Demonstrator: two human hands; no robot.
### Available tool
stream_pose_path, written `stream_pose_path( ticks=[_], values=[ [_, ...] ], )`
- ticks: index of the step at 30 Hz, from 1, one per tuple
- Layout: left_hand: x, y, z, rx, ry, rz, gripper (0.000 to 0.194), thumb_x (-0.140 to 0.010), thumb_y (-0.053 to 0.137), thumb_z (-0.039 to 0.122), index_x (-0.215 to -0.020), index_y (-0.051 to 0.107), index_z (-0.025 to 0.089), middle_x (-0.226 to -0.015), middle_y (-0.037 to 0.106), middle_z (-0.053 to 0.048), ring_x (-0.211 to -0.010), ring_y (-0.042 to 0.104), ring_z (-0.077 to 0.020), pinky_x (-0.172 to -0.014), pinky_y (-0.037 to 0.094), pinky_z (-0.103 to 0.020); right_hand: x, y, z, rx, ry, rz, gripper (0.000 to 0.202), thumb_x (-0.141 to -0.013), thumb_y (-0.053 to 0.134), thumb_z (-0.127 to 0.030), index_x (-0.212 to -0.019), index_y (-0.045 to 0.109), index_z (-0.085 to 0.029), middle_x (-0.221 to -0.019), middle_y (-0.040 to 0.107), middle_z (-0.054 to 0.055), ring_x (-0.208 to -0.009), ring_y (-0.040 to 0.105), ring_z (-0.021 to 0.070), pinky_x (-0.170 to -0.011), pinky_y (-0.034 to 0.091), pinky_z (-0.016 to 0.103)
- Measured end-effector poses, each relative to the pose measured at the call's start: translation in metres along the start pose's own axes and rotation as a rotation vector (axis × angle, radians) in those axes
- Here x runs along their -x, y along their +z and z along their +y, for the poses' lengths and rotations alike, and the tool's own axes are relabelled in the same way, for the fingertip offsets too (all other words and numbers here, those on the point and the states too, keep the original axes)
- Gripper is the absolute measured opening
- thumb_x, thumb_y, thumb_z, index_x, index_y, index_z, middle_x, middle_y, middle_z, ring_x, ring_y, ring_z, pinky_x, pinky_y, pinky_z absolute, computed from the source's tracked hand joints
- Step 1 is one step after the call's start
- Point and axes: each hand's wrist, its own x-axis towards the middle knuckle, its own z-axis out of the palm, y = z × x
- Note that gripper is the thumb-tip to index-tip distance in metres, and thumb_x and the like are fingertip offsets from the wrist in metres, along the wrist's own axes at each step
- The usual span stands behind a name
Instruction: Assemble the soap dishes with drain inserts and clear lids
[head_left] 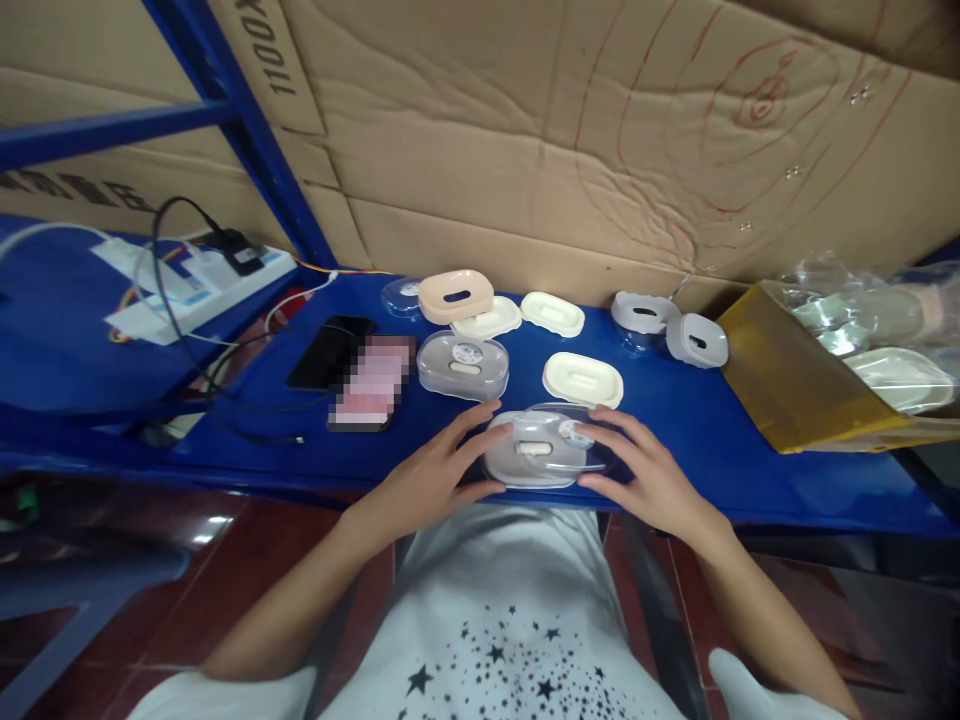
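A light grey oval dish lies at the blue table's front edge, with a clear plastic cover bearing a round sticker over it, shifted to the right. My left hand curves round the dish's left side, fingertips at its rim. From the right, my right hand grips the clear cover, thumb at the front and fingers near the sticker. Just behind are a covered grey dish and a cream oval tray.
Farther back lie a peach dish, cream trays and grey dishes. Two phones and a power strip with cables are at left. A yellow-edged box of plastic-wrapped parts stands at right.
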Motion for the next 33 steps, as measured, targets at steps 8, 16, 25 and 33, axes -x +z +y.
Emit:
stream_pose_path(
  ticks=[8,16,25,33],
  values=[
    [0.001,-0.001,-0.002,0.021,-0.004,-0.021,0.063,-0.107,0.069,0.043,-0.165,0.045,0.041,-0.177,0.039,-0.009,-0.158,0.050,-0.0340,-0.127,0.050,-0.059,-0.020,0.026,-0.021,0.164,-0.153,-0.012,0.058,-0.108,0.065,-0.052,-0.159,0.054,-0.029,-0.151,0.064,0.017,-0.146,0.060,0.0369,-0.112,0.060,0.058],
    [0.002,-0.002,-0.002,0.079,-0.033,-0.018,0.058,-0.106,0.071,0.048,-0.160,0.050,0.041,-0.173,0.041,-0.009,-0.156,0.052,-0.0330,-0.126,0.052,-0.056,-0.024,0.027,-0.012,0.212,-0.280,-0.052,0.066,-0.108,0.066,-0.048,-0.169,0.045,-0.032,-0.158,0.060,0.015,-0.154,0.052,0.0373,-0.119,0.056,0.061],
    [0.001,-0.005,-0.002,0.142,-0.068,-0.042,0.062,-0.105,0.073,0.048,-0.161,0.048,0.041,-0.174,0.040,-0.009,-0.160,0.047,-0.0334,-0.129,0.048,-0.057,-0.025,0.030,-0.004,0.124,-0.314,-0.077,0.064,-0.110,0.063,-0.044,-0.170,0.043,-0.034,-0.170,0.052,0.010,-0.159,0.043,0.0357,-0.124,0.052,0.061],
    [0.000,-0.007,0.000,0.113,-0.096,-0.082,0.063,-0.107,0.070,0.047,-0.163,0.044,0.039,-0.180,0.034,-0.008,-0.162,0.045,-0.0314,-0.130,0.046,-0.055,-0.025,0.032,-0.007,0.207,-0.288,-0.056,0.060,-0.109,0.063,-0.048,-0.166,0.050,-0.033,-0.168,0.054,0.011,-0.153,0.049,0.0366,-0.121,0.052,0.062]
  ],
)
